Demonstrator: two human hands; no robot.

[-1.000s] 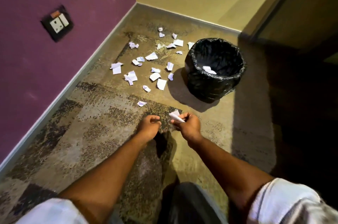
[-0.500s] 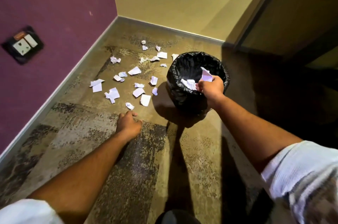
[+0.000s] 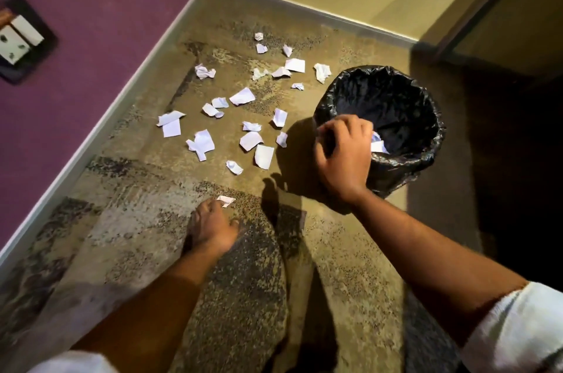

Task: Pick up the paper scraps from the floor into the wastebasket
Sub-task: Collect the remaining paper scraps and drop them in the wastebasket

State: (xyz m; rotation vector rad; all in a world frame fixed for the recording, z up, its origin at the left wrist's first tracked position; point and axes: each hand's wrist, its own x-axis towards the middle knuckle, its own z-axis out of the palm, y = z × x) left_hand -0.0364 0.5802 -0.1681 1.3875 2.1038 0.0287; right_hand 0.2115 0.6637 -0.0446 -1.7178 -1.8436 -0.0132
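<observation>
Upper left of the frame, a wall socket [image 3: 18, 40] sits on the purple wall. Across the middle, the paper scraps [image 3: 243, 104] lie scattered over the floor [image 3: 137, 235], well over a dozen not yet gathered. Lower centre, the left hand [image 3: 213, 226] is down at the carpet with its fingertips touching one small scrap [image 3: 226, 200]; whether it has actually pinched it I cannot tell. To the right, the right hand [image 3: 344, 156] hangs over the near rim of the wastebasket [image 3: 426, 116], fingers loosely curled and holding nothing, with a few pieces already in the bottom. The liner looks slack, so an arm brushing the rim could tip the basket. The little scrap could also slip from the fingertips if lifted too quickly.
</observation>
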